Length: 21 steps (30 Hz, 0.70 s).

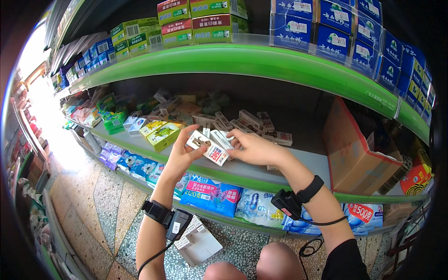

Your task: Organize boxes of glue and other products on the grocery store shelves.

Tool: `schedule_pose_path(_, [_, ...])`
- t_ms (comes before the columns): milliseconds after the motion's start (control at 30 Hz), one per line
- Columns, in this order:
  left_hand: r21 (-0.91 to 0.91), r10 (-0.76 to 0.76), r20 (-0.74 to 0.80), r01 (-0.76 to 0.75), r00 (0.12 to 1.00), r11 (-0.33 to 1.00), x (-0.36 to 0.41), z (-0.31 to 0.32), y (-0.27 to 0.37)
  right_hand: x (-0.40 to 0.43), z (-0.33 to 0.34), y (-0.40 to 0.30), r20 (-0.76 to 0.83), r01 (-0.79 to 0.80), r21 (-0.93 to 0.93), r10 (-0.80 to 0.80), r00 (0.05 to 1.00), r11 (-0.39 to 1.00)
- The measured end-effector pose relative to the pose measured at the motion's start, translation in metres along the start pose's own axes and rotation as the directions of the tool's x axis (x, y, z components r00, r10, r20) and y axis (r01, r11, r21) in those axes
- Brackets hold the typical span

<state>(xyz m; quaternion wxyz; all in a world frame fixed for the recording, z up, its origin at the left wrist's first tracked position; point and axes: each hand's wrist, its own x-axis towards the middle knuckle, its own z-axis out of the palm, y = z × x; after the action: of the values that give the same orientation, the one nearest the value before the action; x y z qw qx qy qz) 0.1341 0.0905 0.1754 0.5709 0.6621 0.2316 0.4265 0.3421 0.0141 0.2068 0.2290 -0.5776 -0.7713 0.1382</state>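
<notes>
My left hand (185,148) holds a small white glue box (208,148) with an animal picture and a large printed 502 on its face. Beside it, my right hand (250,145) has its fingers on another small white box (222,139), partly behind the first one; its thumb is at the first box's right end. Behind both hands, several similar white boxes (250,120) lie in a loose heap on the middle shelf (294,154). On the floor below stands an open carton (204,245), partly filled with rows of small white boxes.
Yellow-green boxes (162,135) and green packs (114,121) lie left of the heap. A cardboard box (353,150) stands at the shelf's right. Toothpaste boxes (211,29) line the upper shelf, whose green edge (245,57) overhangs the hands. Laundry packs (210,196) fill the lowest shelf.
</notes>
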Motion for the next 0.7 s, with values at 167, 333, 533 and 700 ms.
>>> schedule_pose_path(167, [-0.317, 0.003, -0.074, -0.027, 0.997, 0.948, -0.008, 0.005, -0.001, 0.010, -0.003, -0.014, -0.018, -0.041, 0.337, 0.050, 0.999, 0.941])
schedule_pose_path(333, [0.144, -0.026, -0.030, 0.031, 0.999, 0.989, -0.017, -0.010, 0.001, 0.029, 0.003, -0.008, -0.186, 0.121, 0.516, -0.027, 0.982, 0.848])
schedule_pose_path(533, [0.199, -0.156, 0.146, 0.125, 0.977, 0.972, -0.027, -0.013, -0.005, 0.031, 0.007, -0.016, -0.212, -0.109, 0.273, 0.171, 0.962, 0.956])
schedule_pose_path(700, [0.140, -0.136, 0.075, 0.125, 0.988, 0.982, -0.034, -0.016, -0.008, 0.020, 0.026, -0.006, -0.101, -0.161, -0.255, 0.139, 0.985, 0.953])
